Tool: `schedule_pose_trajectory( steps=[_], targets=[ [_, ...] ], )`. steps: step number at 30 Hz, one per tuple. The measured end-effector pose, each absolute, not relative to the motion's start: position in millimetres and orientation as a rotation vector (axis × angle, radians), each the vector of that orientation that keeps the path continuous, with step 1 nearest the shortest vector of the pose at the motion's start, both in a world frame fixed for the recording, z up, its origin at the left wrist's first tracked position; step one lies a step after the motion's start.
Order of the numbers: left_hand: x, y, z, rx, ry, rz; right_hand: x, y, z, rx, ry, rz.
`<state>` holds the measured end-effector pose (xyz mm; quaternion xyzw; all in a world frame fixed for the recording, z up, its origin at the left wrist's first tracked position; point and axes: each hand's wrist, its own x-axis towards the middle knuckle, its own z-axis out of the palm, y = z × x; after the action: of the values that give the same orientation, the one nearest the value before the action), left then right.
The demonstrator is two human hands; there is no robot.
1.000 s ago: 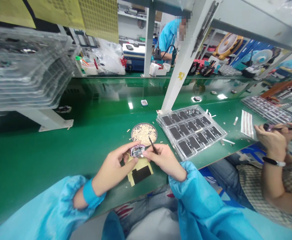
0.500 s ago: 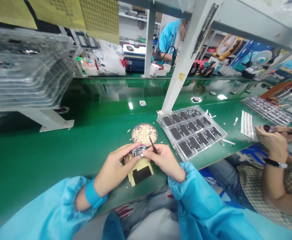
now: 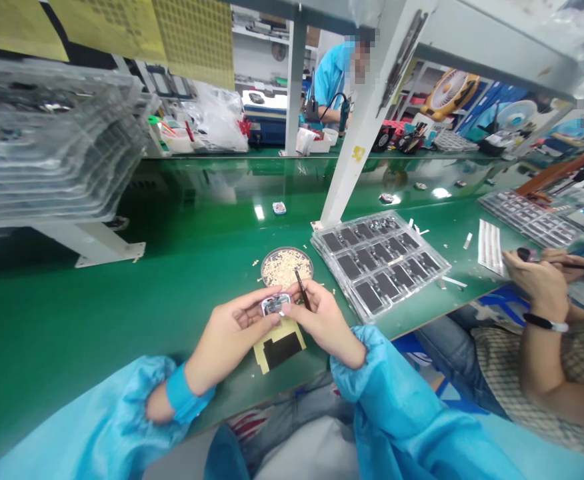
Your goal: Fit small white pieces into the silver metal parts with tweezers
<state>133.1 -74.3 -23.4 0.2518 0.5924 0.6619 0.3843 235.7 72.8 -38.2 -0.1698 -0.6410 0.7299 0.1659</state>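
Note:
Between my two hands is a small rounded device that looks like an opened watch case, its inner parts facing me. My left hand grips it by its left side, thumb along the lower edge. My right hand keeps dark tweezers tucked in its fingers, tips pointing up and away, while its thumb presses the right side of the case. Just behind is a round dish full of tiny cream-coloured pieces. Under the hands lies a yellow sheet with a black rectangle on it.
Stacked clear trays of dark screens stand to the right, beside a white post. More trays rise at the left. Small devices sit along the green bench. A co-worker's hands work at the right.
The device has tilted so that its open inside faces me more fully. Both hands stay on it, and the tweezers remain in my right hand. The view has shifted slightly.

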Motion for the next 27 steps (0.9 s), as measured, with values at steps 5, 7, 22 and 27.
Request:
schedule_pose_trajectory(
  steps=[5,7,22,27],
  targets=[
    [134,-75,-24,0.63,1.493,1.69,235,70,-40,-0.497,-1.782,2.115],
    [134,-75,-23,0.633,1.49,1.69,235,69,-40,-0.501,-1.785,2.097],
    [137,-78,-28,1.093,2.075,1.422,236,63,-30,-0.559,-1.947,1.867],
    [140,-79,-25,1.075,2.093,1.487,236,58,-27,-0.529,-1.925,1.85]
  ],
)
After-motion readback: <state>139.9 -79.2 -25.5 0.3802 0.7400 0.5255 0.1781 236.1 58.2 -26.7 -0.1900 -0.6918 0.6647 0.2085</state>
